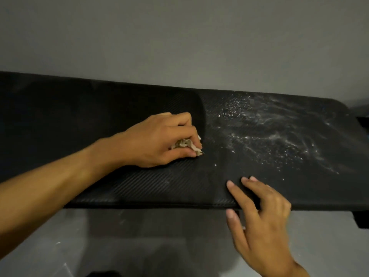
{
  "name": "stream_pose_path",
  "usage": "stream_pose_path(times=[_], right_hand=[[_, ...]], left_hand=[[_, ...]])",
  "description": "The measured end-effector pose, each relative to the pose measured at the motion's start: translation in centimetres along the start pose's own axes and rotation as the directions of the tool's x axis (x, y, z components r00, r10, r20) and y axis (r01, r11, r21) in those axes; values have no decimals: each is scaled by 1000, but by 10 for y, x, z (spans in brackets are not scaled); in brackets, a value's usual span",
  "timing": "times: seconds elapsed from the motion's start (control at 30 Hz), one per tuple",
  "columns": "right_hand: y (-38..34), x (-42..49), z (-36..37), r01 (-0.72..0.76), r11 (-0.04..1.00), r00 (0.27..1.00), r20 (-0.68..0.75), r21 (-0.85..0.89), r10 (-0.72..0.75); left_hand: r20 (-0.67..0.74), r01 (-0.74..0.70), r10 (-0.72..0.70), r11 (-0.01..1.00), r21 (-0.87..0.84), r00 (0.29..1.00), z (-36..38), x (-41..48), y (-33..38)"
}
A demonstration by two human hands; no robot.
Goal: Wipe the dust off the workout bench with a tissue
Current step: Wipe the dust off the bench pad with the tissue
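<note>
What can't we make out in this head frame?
- Most of the tissue: covered by the left hand.
- Workout bench left end: cut off by the frame edge; its legs are hidden under the pad.
- Right hand palm contact: hidden by the hand's own back.
- Dust under the left hand: hidden.

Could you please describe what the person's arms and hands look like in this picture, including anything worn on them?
Both are bare. The left hand shows no ring, watch or glove, and its forearm is uncovered, with no sleeve as far as the picture's edge. The right hand is likewise bare, with no jewellery in view, and its fingers have short, unpainted nails. No markings show on either arm.
</note>
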State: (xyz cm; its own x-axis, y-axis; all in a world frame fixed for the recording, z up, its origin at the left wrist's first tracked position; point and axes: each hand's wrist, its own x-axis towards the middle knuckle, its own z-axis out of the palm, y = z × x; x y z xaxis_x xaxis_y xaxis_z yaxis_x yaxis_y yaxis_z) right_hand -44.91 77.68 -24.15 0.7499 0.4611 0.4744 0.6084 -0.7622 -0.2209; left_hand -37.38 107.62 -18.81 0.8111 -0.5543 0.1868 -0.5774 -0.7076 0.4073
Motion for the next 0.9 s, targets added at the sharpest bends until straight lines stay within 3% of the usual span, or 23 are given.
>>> stream_pose_path(times=[0.17,0.47,0.7,0.77,0.9], right_hand=[[4,-5,20,49,999,983,-176,-8,-49],[8,-4,0,68,998,998,-16,16,-68],[14,-6,18,118,992,977,-174,-32,-122],[17,-5,25,154,985,957,-236,-72,-167],[19,-6,31,186,978,941,-269,-99,-206]], left_hand=[[-24,0,1,1000,23,1000,11,-11,54],[-49,306,-306,952,-3,951,24,-20,105],[-100,474,-471,880,11,877,0,20,70],[-101,436,-434,900,-11,895,7,18,73],[-86,203,-203,979,-4,975,31,-4,99]])
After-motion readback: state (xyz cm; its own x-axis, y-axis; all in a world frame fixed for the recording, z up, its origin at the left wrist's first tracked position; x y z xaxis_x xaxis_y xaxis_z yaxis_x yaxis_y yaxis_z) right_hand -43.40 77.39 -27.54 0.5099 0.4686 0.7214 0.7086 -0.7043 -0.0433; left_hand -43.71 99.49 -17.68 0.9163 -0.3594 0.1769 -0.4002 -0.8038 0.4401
